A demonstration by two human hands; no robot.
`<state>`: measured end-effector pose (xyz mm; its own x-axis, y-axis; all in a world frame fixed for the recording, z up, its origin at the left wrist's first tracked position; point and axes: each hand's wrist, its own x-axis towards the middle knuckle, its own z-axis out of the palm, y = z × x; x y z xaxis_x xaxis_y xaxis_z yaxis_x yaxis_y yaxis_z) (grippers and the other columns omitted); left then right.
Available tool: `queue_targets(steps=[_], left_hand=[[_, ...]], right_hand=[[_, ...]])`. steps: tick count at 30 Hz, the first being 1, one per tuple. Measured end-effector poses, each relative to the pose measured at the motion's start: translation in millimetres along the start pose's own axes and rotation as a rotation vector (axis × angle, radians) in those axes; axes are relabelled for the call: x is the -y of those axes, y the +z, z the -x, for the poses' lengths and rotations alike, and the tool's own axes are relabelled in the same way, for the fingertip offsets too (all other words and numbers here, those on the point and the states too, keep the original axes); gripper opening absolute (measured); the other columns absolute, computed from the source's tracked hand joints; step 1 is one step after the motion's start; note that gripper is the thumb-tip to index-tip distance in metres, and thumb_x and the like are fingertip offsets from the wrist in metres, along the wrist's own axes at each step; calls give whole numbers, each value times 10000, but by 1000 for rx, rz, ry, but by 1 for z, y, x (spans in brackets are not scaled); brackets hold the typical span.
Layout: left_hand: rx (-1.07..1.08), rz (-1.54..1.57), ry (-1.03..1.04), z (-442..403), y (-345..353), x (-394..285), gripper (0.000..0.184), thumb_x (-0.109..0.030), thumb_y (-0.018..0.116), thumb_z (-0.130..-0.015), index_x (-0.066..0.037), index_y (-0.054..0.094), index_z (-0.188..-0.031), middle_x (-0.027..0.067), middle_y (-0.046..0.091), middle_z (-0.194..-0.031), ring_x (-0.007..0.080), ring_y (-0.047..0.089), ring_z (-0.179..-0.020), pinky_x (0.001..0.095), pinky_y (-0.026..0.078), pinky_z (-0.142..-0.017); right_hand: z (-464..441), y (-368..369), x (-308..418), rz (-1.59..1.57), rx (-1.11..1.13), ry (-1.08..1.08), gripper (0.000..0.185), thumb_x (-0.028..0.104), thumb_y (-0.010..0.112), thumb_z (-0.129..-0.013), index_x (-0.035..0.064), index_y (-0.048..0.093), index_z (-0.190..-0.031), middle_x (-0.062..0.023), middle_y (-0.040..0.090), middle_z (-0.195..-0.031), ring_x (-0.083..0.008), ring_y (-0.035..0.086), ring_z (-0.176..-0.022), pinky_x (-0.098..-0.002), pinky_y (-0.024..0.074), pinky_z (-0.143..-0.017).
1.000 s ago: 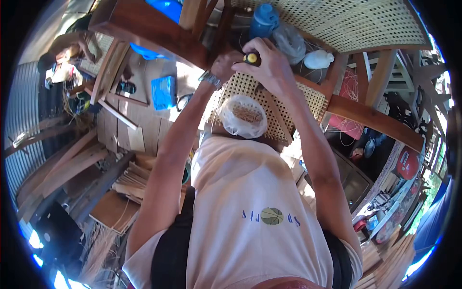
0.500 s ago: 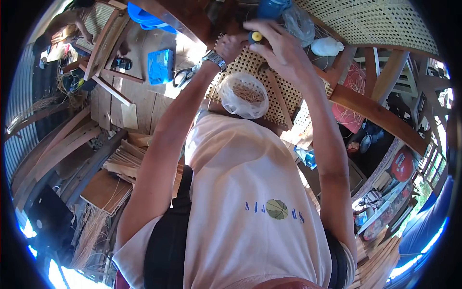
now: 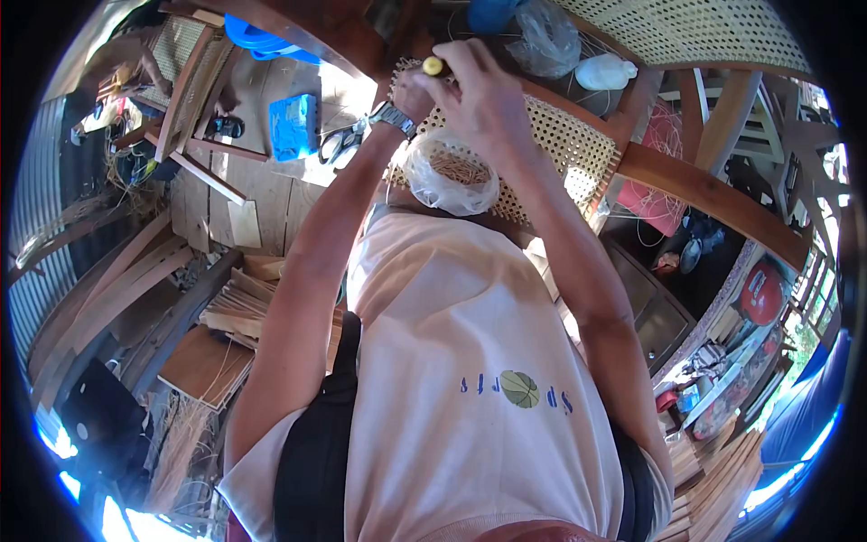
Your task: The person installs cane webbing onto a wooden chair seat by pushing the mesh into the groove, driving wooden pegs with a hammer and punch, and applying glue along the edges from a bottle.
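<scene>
In right hand (image 3: 488, 101): yellow-ended tool (image 3: 433, 66), just above left hand (image 3: 413, 98).

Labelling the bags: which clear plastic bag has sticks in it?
The near bag on the cane panel, nearer the shirt: its open top shows thin brown sticks. The far bag lies beyond the right hand, no sticks visible.

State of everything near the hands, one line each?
Right hand: closed around the yellow-ended handle
Left hand: curled at the cane panel; exact grip hidden
Cane panel: ragged at the edge by the left hand
Watch: strapped on left wrist
Bag of small sticks: open, partly filled
Clear bag: crumpled, contents unclear
</scene>
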<state>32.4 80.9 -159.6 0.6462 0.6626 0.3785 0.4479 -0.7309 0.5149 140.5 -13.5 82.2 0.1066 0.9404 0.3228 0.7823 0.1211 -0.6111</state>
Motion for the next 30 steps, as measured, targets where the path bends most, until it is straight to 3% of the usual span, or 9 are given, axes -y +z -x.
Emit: queue_targets(steps=[4, 9, 10, 14, 17, 18, 21, 25, 30], left_hand=[[-107, 51, -238, -27, -30, -61, 83, -107, 635, -844, -123, 685, -908, 129, 675, -715, 286, 670, -608, 392, 530, -534], [-141, 36, -140, -6, -35, -52, 222, -74, 623, -788, -180, 667, -978, 106, 694, -876, 277, 668, -633, 390, 508, -511], [167, -676, -186, -9, -21, -50, 222, -44, 607, -803, -179, 662, -971, 97, 692, -857, 292, 678, -657, 399, 525, -529], [5, -124, -234, -19, -35, -70, 277, -24, 650, -807, -173, 698, -1035, 78, 709, -832, 272, 696, -671, 372, 545, -538], [-398, -141, -238, 0, -27, -72, 197, -37, 661, -815, -162, 704, -961, 74, 714, -828, 267, 697, -661, 375, 545, -537], [-270, -198, 44, -11, -35, -45, 185, -263, 652, -928, -147, 608, -790, 73, 587, -652, 240, 560, -485, 331, 488, -469], [-147, -182, -262, -14, -24, -64, 104, -15, 661, -811, -114, 676, -841, 89, 691, -763, 267, 685, -620, 375, 551, -534], [-55, -133, -153, -12, -29, -64, 109, -53, 652, -845, -84, 623, -745, 100, 631, -669, 267, 663, -574, 381, 538, -518], [-78, 36, -186, -15, -50, -65, 230, -49, 656, -836, -174, 749, -1004, 104, 723, -865, 290, 701, -712, 363, 558, -584]], right_hand=[[22, -38, -53, -339, -125, 237, 254, 173, 683, -944, 67, 652, -1173, -41, 662, -979, -84, 631, -784, -267, 529, -651], [118, -18, -105, 36, 62, 409, 209, 132, 681, -911, 52, 627, -1096, -150, 661, -982, -253, 666, -813, -360, 538, -714], [133, -12, -104, 47, 98, 416, 202, 125, 679, -902, 59, 615, -1082, -164, 653, -988, -309, 666, -841, -398, 540, -730], [167, 6, -97, 193, 165, 507, 235, 131, 677, -889, 80, 579, -1097, -154, 629, -1026, -377, 632, -932, -466, 531, -746], [181, 21, -110, 177, 105, 438, 210, 136, 667, -896, 61, 585, -1074, -161, 630, -1012, -380, 633, -917, -472, 526, -759], [178, 19, -108, 178, 100, 444, 210, 136, 667, -896, 61, 585, -1074, -161, 630, -1012, -380, 633, -917, -472, 526, -759], [174, 14, -107, 126, 140, 533, 191, 137, 660, -901, 47, 599, -1058, -168, 633, -1002, -379, 634, -913, -474, 524, -768], [181, 21, -115, 154, 161, 537, 204, 136, 673, -898, 50, 620, -1075, -174, 643, -1018, -364, 644, -896, -453, 530, -754], [108, -8, -65, -163, -120, 437, 394, 134, 732, -877, 59, 605, -1242, -155, 653, -1068, -243, 676, -872, -368, 558, -694]])
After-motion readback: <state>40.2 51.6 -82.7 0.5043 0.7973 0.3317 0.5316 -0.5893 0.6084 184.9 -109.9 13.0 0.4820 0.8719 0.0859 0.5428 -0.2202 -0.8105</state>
